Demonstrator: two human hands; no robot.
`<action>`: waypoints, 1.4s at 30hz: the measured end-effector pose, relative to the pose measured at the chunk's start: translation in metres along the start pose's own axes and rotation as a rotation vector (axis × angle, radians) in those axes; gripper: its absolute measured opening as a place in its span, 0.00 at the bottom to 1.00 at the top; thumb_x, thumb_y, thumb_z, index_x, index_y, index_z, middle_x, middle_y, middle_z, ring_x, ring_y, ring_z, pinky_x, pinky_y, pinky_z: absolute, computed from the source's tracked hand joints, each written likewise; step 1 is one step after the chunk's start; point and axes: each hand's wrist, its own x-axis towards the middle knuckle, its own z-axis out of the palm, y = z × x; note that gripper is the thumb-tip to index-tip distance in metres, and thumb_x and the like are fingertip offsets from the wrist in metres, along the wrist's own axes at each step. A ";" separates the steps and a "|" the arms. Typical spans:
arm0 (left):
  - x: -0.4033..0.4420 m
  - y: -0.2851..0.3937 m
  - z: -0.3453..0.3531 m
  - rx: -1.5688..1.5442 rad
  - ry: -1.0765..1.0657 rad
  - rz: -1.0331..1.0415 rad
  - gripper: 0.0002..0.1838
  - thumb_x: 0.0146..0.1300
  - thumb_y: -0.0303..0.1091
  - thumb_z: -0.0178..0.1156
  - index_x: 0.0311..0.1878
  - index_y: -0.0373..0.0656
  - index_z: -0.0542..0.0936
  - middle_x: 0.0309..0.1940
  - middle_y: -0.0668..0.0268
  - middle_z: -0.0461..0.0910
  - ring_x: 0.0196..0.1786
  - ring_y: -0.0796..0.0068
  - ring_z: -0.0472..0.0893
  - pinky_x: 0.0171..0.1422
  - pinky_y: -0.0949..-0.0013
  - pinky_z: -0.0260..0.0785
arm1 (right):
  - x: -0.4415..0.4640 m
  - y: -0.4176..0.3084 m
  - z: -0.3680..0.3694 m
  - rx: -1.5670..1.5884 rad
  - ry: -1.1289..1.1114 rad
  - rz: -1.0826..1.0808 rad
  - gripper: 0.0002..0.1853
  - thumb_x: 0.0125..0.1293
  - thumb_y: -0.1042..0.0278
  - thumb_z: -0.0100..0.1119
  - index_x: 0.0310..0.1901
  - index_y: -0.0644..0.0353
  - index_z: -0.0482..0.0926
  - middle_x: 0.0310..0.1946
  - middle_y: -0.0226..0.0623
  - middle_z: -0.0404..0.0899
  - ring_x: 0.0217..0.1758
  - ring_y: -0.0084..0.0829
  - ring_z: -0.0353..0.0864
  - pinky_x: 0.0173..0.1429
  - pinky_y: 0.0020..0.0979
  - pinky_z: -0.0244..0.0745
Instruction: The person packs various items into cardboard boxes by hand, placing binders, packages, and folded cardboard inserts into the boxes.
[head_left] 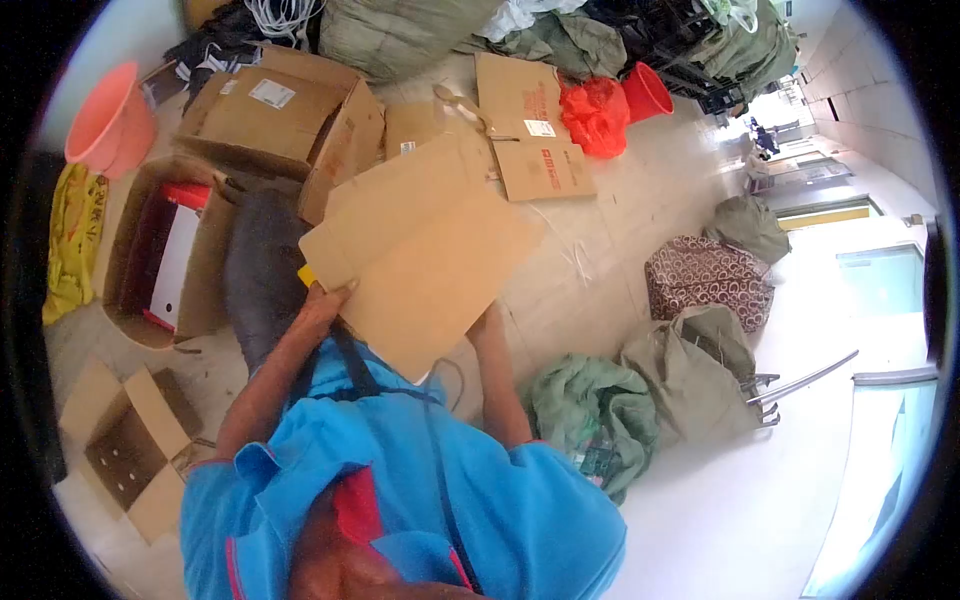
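Observation:
A large sheet of folded brown cardboard [430, 250] is held up in front of the blue shirt. My left hand [325, 302] grips its lower left edge, thumb on top, with a small yellow item [306, 275] showing beside the fingers. At the lower right edge is my right hand [487, 325], its fingers mostly hidden behind the sheet. Beyond the sheet, flattened cardboard with red print [543, 170] lies on the floor. An open box holding red and white items [175, 255] stands at the left.
Cardboard boxes [260, 110] and a pink bucket [112, 122] stand at the upper left. A red bag [596, 115] sits beside a red bucket [647, 93]. Green cloth [595, 410], a grey-green sack [690, 370] and a patterned bag [700, 280] lie rightward. A small open box [130, 450] is lower left.

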 end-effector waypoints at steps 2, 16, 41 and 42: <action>0.003 -0.007 0.001 0.098 0.008 -0.057 0.27 0.58 0.37 0.61 0.58 0.33 0.69 0.50 0.56 0.77 0.52 0.64 0.76 0.56 0.64 0.68 | -0.004 -0.011 -0.023 0.377 -0.013 0.101 0.33 0.67 0.49 0.48 0.64 0.65 0.59 0.67 0.46 0.58 0.66 0.43 0.61 0.66 0.43 0.60; -0.028 0.061 -0.008 0.481 0.282 0.365 0.31 0.55 0.29 0.64 0.62 0.36 0.64 0.50 0.54 0.74 0.54 0.63 0.74 0.57 0.62 0.69 | 0.041 -0.034 -0.032 0.329 0.275 -0.020 0.19 0.62 0.63 0.52 0.50 0.69 0.72 0.49 0.45 0.76 0.50 0.39 0.77 0.54 0.37 0.74; -0.005 0.135 -0.034 1.451 -0.474 1.220 0.13 0.36 0.28 0.59 0.31 0.44 0.73 0.29 0.64 0.73 0.36 0.62 0.73 0.42 0.60 0.66 | 0.025 0.001 -0.008 0.319 -0.001 0.378 0.22 0.61 0.66 0.51 0.56 0.66 0.67 0.49 0.46 0.75 0.51 0.39 0.77 0.52 0.37 0.77; -0.008 0.130 -0.032 1.444 -0.479 1.215 0.13 0.36 0.28 0.59 0.31 0.44 0.73 0.29 0.64 0.73 0.36 0.62 0.73 0.42 0.60 0.66 | 0.026 -0.002 -0.013 0.255 -0.004 0.429 0.21 0.64 0.64 0.48 0.55 0.69 0.68 0.47 0.47 0.77 0.46 0.38 0.80 0.49 0.34 0.79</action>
